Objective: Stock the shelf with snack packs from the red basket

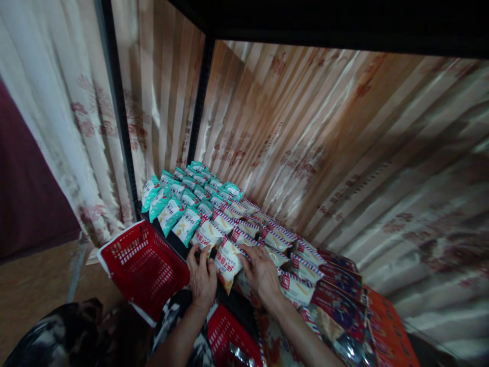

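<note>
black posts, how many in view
2: a front post, left of the green packs, and a back post, behind them. More may be hidden.

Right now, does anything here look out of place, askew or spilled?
Nothing looks spilled. One white snack bag, between the left hand and right hand, looks slightly askew: in this view its lower corner points down over the black shelf edge.
</note>
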Tool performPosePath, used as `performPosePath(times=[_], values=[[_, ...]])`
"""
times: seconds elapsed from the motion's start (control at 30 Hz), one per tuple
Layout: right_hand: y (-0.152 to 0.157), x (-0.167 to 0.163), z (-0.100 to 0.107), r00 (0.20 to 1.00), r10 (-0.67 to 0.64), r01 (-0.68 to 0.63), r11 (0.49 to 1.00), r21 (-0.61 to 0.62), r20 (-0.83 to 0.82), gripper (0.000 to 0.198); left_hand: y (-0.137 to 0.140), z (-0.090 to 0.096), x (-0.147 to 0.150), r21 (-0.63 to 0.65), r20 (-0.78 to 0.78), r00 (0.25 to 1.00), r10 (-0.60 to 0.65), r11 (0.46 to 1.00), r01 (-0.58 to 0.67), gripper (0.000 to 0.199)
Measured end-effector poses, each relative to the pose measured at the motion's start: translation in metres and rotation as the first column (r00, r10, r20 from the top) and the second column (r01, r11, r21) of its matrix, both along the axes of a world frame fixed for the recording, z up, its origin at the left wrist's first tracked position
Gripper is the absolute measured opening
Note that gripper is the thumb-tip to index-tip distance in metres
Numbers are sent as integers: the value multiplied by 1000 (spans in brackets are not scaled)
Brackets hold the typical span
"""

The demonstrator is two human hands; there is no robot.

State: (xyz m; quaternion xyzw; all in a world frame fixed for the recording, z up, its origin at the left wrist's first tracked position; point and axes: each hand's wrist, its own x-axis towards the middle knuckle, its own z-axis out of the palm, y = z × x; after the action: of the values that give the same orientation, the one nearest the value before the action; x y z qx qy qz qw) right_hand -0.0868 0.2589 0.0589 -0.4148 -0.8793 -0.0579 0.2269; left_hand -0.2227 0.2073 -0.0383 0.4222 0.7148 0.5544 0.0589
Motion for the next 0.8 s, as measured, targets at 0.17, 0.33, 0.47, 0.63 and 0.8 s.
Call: performPosePath(times=[0.17, 0.33, 0.47, 0.63, 0.8], values=[[-3, -7, -2, 994, -88, 88, 996, 1, -65, 15, -2, 1, 0, 3, -10, 1000, -27, 1000, 27, 33], [-5, -16, -3, 987, -158, 159, 986, 53, -35, 13, -5, 1, 0, 2, -82, 993, -84, 996, 84, 42], [-5, -20, -2, 982, -184, 185, 983, 25, -31, 13, -8, 0, 3, -26, -187, 973, -136, 991, 133, 64], [-3, -14, 2, 992, -111, 110, 994, -20, -55, 17, -8, -1, 7, -53, -234, 964, -129, 991, 120, 67], [17, 10, 13, 981, -161, 158, 987, -38, -112, 28, -6, 0, 9, -39, -228, 969, -95, 995, 89, 58]])
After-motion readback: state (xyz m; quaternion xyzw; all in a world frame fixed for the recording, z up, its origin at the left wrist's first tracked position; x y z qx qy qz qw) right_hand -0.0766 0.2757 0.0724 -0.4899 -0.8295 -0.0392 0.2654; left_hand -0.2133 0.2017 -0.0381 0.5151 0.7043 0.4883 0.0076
